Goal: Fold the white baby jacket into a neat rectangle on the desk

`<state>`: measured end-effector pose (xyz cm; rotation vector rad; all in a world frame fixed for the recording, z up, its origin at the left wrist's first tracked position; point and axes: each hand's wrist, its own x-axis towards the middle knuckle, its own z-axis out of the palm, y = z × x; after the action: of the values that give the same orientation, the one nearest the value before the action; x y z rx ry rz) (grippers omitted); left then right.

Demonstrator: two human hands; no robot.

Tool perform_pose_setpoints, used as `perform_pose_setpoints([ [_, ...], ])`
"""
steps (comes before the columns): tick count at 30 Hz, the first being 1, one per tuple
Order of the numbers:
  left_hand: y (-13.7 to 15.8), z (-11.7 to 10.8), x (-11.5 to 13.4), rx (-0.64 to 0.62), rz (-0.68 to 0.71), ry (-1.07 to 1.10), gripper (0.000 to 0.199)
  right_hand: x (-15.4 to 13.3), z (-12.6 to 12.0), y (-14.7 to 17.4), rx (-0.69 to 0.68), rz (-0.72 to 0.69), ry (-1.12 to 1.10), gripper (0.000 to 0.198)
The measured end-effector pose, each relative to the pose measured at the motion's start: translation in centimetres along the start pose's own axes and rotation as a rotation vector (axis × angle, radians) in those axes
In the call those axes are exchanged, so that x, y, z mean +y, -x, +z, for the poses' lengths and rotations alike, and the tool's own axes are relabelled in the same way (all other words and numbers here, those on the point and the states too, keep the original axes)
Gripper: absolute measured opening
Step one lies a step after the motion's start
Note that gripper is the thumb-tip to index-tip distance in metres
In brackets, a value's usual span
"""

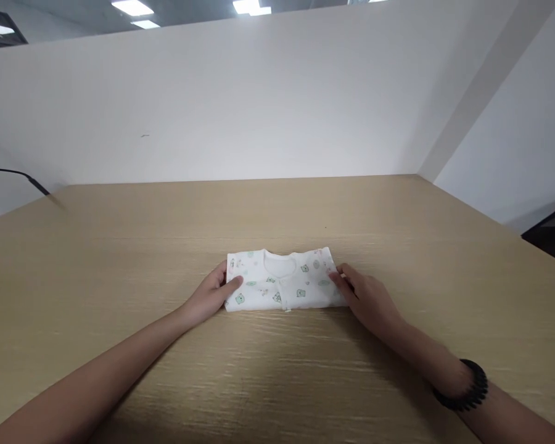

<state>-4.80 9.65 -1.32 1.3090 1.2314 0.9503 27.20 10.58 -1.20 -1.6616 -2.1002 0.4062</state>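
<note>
A folded white baby shirt with small green animal and leaf prints lies in the middle of the wooden table. Its round neckline faces up at the far edge, and the folded body makes a neat, wide rectangle. My left hand grips the left end, thumb on top and fingers tucked behind or under the cloth. At the right end, my right hand pinches the edge between thumb and fingers. Some fingertips of both hands are hidden by the fabric.
The table has a light wood grain. A white partition rises along its back edge, with another white panel at right. A black cable comes in at far left. A dark object stands at the right edge.
</note>
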Motion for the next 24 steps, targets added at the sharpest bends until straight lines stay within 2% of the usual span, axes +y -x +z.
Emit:
perform_pose_setpoints([
  [5,0.2,0.3,0.2,0.044,-0.005,-0.044,0.054,-0.2,0.3,-0.8,-0.024,0.023,0.102,0.026],
  [8,0.1,0.4,0.4,0.063,0.029,-0.045,0.054,-0.3,0.2,-0.8,-0.017,0.056,0.111,0.034],
  [13,-0.4,0.7,0.5,0.067,0.052,-0.007,0.055,-0.1,0.7,-0.6,0.027,0.086,0.061,0.026],
  [18,-1.2,1.0,0.2,0.126,0.093,-0.037,0.053,0.2,1.0,-0.7,0.058,0.142,0.016,0.023],
  [24,-2.1,0.4,-0.4,0.088,0.094,-0.130,0.051,-0.1,0.5,-1.2,0.012,0.142,0.092,0.020],
])
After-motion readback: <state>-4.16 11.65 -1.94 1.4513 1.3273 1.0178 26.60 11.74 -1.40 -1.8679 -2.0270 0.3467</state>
